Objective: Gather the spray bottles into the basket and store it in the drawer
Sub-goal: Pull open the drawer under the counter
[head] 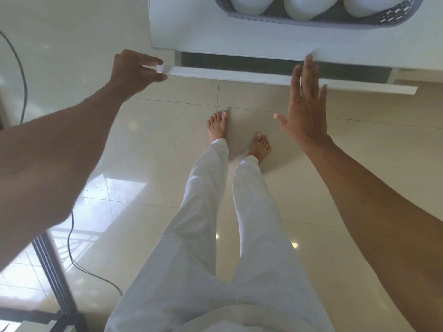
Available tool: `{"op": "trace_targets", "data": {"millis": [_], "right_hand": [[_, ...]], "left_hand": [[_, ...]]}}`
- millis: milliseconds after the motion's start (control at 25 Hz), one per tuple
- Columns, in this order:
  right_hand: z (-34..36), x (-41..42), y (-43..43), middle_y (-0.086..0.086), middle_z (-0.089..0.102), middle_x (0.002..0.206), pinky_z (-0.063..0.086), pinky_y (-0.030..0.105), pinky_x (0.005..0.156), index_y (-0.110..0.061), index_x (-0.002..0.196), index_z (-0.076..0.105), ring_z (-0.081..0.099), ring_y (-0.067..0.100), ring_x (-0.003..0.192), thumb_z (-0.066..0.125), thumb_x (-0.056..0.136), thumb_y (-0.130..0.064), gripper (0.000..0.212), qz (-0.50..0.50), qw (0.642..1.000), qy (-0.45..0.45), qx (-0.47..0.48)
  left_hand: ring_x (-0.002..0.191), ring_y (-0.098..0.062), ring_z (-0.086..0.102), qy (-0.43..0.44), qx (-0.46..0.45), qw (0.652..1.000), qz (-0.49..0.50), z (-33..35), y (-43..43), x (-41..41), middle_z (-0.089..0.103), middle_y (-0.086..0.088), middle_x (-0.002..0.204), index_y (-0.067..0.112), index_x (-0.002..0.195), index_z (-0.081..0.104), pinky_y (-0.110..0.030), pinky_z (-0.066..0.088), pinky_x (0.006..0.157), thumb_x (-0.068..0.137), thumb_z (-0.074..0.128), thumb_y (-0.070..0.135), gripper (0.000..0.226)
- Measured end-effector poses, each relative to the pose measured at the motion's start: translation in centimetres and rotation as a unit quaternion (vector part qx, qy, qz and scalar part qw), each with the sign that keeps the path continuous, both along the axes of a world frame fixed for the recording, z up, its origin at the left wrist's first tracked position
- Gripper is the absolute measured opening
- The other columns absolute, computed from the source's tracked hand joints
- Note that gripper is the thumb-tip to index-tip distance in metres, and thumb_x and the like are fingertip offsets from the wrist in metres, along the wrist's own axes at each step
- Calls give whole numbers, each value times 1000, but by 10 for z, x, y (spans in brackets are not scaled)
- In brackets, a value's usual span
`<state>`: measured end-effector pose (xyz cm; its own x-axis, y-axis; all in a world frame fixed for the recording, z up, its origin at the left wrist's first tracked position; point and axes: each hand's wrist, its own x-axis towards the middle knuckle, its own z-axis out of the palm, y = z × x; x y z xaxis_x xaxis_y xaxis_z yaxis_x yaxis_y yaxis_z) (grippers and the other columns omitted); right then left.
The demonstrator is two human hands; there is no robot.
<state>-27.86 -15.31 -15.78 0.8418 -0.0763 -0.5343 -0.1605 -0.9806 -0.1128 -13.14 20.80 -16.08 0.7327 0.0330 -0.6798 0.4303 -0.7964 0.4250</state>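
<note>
Nearest to my view are the person's white trousers (215,236), running down to two bare feet on the glossy cream tiled floor (335,212). The left foot (217,128) stands a little ahead of the right foot (260,147). A black cable (72,248) trails across the tiles on the left, near a dark window frame (52,271) in the lower corner.

Both bare forearms reach forward. The left hand (134,68) pinches the left end of the white drawer front (239,76), with its thumb below and its fingers on top, curled tight around the corner. The right hand (306,116) is flat, its fingers straight and slightly spread and its thumb out to the side. It lies across the drawer front towards its right part, and the longest fingertip reaches up to the edge of the white table top (191,27). I cannot tell whether the palm touches the front.

The drawer (263,64) stands a little way out, so a dark strip of its inside shows between the front and the table edge.

Farthest off, the grey perforated basket (299,22) sits on the table top above the drawer, cut off by the upper edge of my view. Three white bottles lie side by side in it: one on the left (251,3), one in the middle (309,6) and one on the right (369,3). Only their rounded bodies show.
</note>
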Motion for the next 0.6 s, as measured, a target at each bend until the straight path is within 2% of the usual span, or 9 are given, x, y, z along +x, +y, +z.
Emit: {"op": "trace_targets", "data": {"millis": [80, 200, 320, 480, 600], "right_hand": [[-5, -6, 1, 18, -11, 169, 15, 65, 125, -7, 161, -1, -5, 41, 157, 75, 90, -41, 109, 4, 1000, 28, 7], [-9, -22, 5, 16, -12, 170, 10, 65, 125, -7, 161, -6, -9, 42, 157, 65, 96, -40, 101, -2, 998, 55, 20], [-9, -37, 8, 16, -11, 170, 10, 64, 125, -7, 161, -5, -9, 42, 157, 62, 98, -40, 98, -4, 998, 59, 27], [-6, -60, 0, 17, -9, 170, 12, 63, 126, -10, 162, -3, -7, 40, 157, 61, 97, -39, 95, -7, 998, 59, 14], [-5, -76, -6, 15, -12, 170, 11, 64, 126, -14, 162, -5, -9, 38, 158, 60, 98, -41, 95, -5, 997, 76, 20]], "left_hand": [[109, -16, 69, -29, -2, 1000, 7, -5, -15, -23, 67, -5, 131, 13, 136, 60, -29, 50, 107, 80, 83, 25, 61], [139, -26, 49, -123, 64, 987, -78, -12, -47, -72, 51, -12, 150, 4, 148, 44, -29, 30, 121, 95, 64, 27, 61], [155, -31, 17, -109, 136, 964, -201, -13, -82, -115, 24, -9, 165, 12, 157, 25, -47, 6, 127, 102, 45, 34, 63], [157, -32, 4, -88, 107, 924, -357, -12, -138, -150, 7, -10, 169, 14, 160, 10, -54, 6, 127, 102, 43, 41, 72], [156, -34, -2, -61, 97, 915, -387, -11, -169, -166, -1, -10, 169, 14, 160, 2, -57, 5, 126, 99, 47, 47, 82]]}}
